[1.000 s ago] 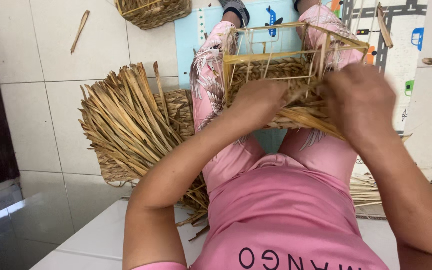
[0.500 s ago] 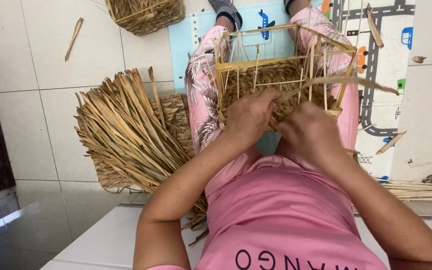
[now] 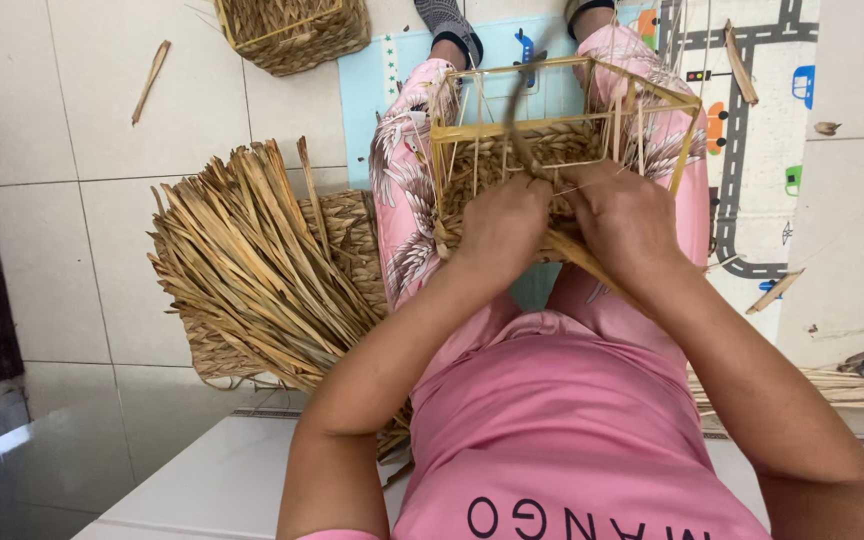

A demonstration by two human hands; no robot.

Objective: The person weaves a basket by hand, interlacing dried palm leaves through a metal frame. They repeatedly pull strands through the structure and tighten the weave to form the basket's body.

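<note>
A half-woven basket (image 3: 562, 130) on a yellow wire frame rests on my lap, between my knees in pink patterned trousers. My left hand (image 3: 502, 225) is closed on the woven straw at the basket's near side. Right beside it, my right hand (image 3: 622, 220) grips a flat dried straw strand (image 3: 582, 258) that runs down past my wrist. A dark blurred strand (image 3: 517, 95) curves up over the frame.
A pile of dried straw strips (image 3: 252, 265) lies on a woven basket on the tiled floor at my left. Another woven basket (image 3: 292, 30) stands at the top. A play mat with roads (image 3: 752, 130) lies under my legs. Loose straw (image 3: 832, 385) lies at right.
The basket has turned and tilted on my lap. Both hands have shifted closer together at its near side, and the long strand that stuck out to the right has been drawn in.
</note>
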